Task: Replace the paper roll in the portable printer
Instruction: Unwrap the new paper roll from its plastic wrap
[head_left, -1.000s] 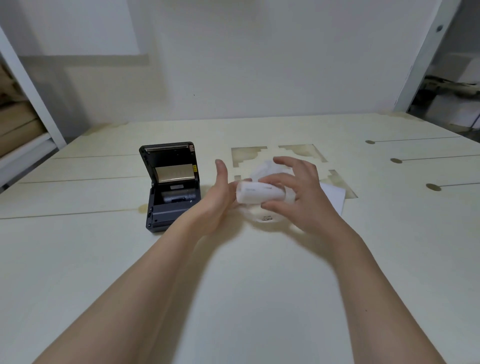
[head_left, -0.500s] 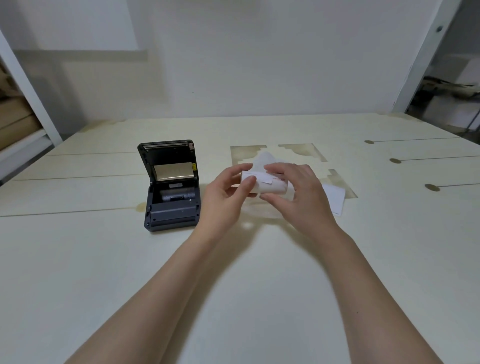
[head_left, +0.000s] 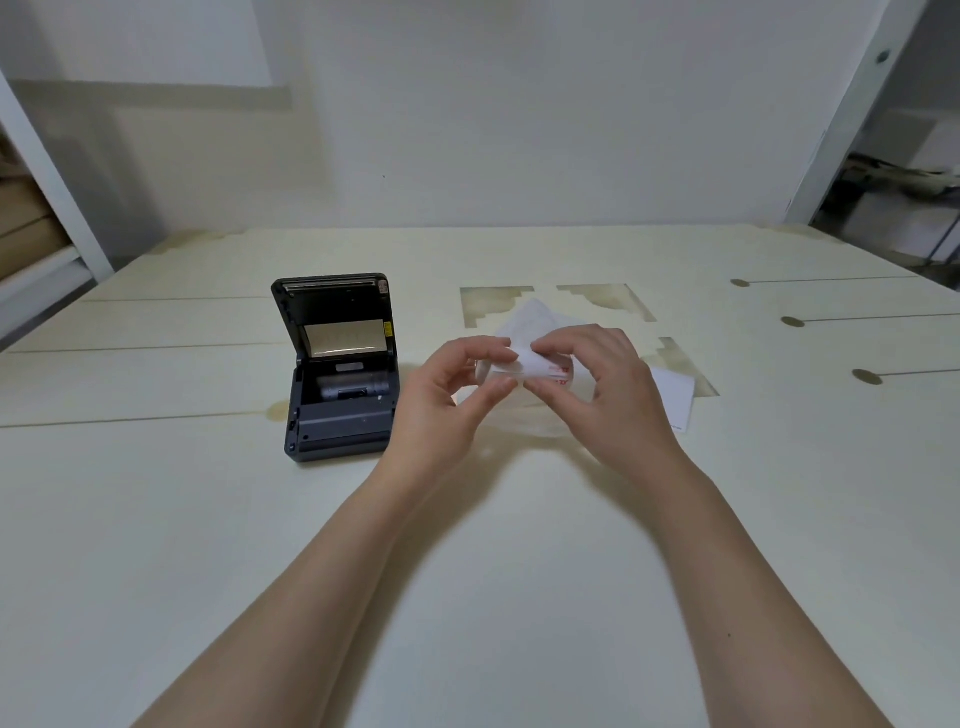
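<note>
Since a moment ago my left hand (head_left: 441, 400) has closed in on the paper roll (head_left: 540, 371); both grips now pinch it at frame centre, right hand (head_left: 597, 384) peeling its loose end so it can feed. Printer (head_left: 340, 374) waits open at centre left on the desk (head_left: 156, 519)

arms: both bare, stretched forward over table | left hand (head_left: 447, 395): raised, thumb and fingers curled, pinching roll (head_left: 540, 370) at its left end | right hand (head_left: 605, 387): raised, palm down, thumb and forefinger gripping roll | hands close together, fingertips nearly meeting
</note>
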